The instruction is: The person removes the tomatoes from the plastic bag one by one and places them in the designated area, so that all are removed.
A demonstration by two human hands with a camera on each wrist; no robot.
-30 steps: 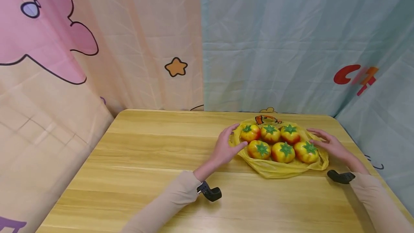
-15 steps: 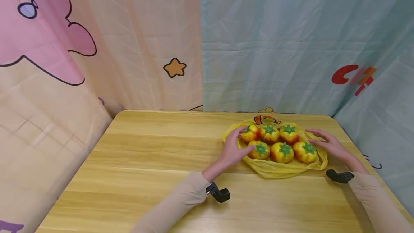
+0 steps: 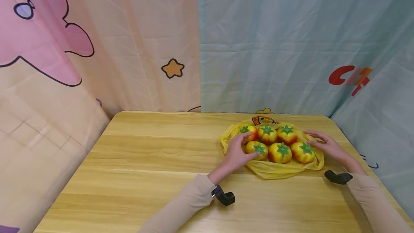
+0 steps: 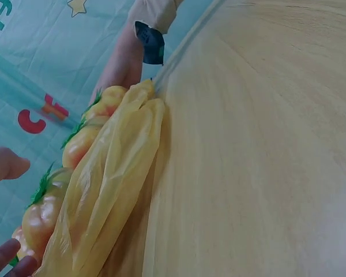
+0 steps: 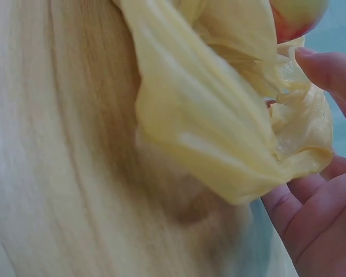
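Several ribbed, yellow-and-red tomatoes with green star-shaped tops, such as the front middle tomato, lie in two rows on a spread yellow plastic bag. My left hand reaches over the bag's left part, thumb and fingers spread about the front left tomato. In the left wrist view, its thumb stands apart from the fruit. At the bag's right end is my right hand, fingers extended. The right wrist view shows its thumb by the crumpled bag edge, other fingers partly behind the plastic.
The wooden table extends left and in front of the bag. A printed curtain hangs behind its back edge, and more cloth runs along the right side. Each wrist wears a black mount.
My left hand has moved rightward from the bag's left edge to over the left tomatoes. The bag's left edge now spreads farther out. My right hand stays nearly in place.
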